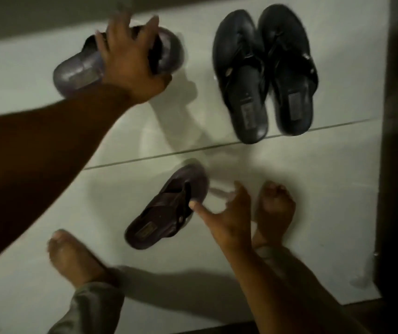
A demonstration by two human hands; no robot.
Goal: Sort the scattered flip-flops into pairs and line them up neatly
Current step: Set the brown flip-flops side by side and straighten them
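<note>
A brown flip-flop [77, 73] lies sideways at the upper left, and my left hand [130, 66] is closed over its straps. A second brown flip-flop [164, 213] lies at an angle in the middle of the white tiled floor. My right hand [227, 220] is beside its toe end, fingers spread, thumb tip touching the strap edge. A pair of black flip-flops [263, 75] stands side by side at the upper right, toes pointing away from me.
My two bare feet [75, 259] [275, 208] rest on the floor near the bottom, the right one just behind my right hand. A dark door frame [395, 141] runs down the right edge. A tile joint [145, 159] crosses the floor.
</note>
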